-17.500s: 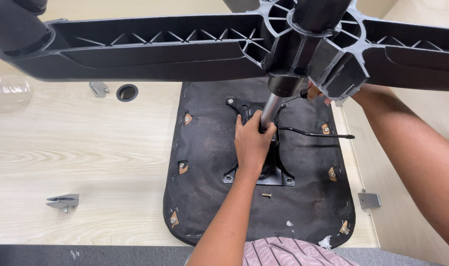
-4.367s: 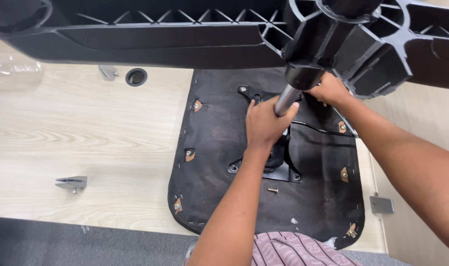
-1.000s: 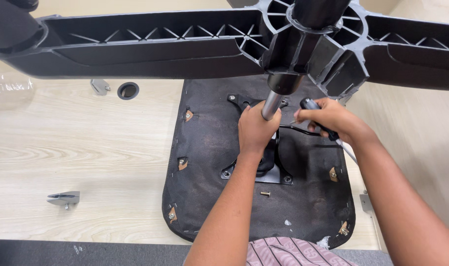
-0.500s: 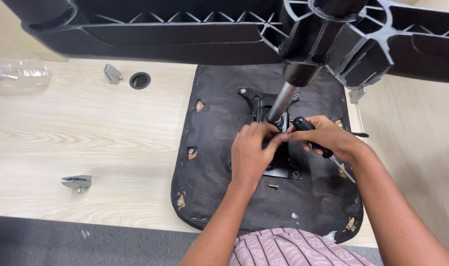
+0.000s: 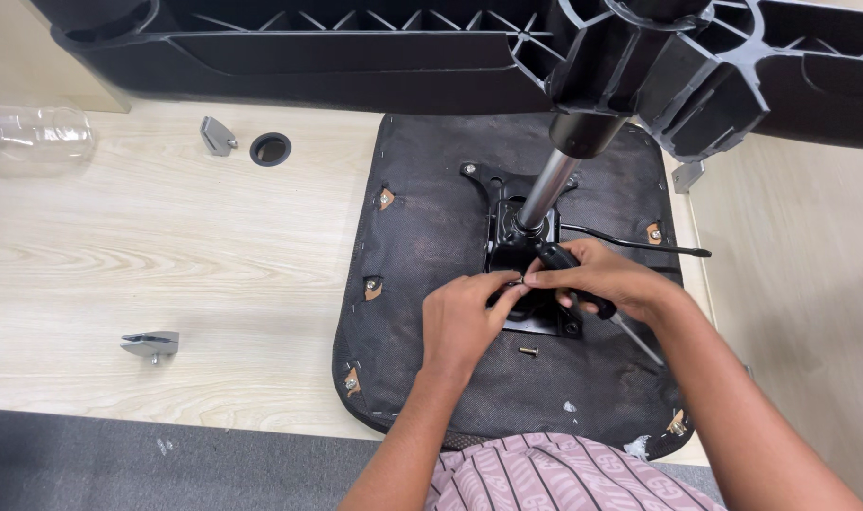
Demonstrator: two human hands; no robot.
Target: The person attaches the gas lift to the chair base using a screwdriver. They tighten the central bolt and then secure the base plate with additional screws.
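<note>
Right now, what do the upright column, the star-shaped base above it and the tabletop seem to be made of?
Column: apparently polished metal, with a bright silvery sheen. Star-shaped base: probably moulded black plastic, matte, with thin ribs inside its arms. Tabletop: pale wood grain, likely laminate or veneer; the smooth, even surface leaves that open.

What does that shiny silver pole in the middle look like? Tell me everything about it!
The shiny silver pole is a smooth, round metal tube, tilted a little. Its top goes into a black sleeve under the big black star-shaped chair base. Its bottom sits in the black metal plate fixed on the dark upside-down seat. Neither the left hand nor the right hand touches it; both are just below.
</note>
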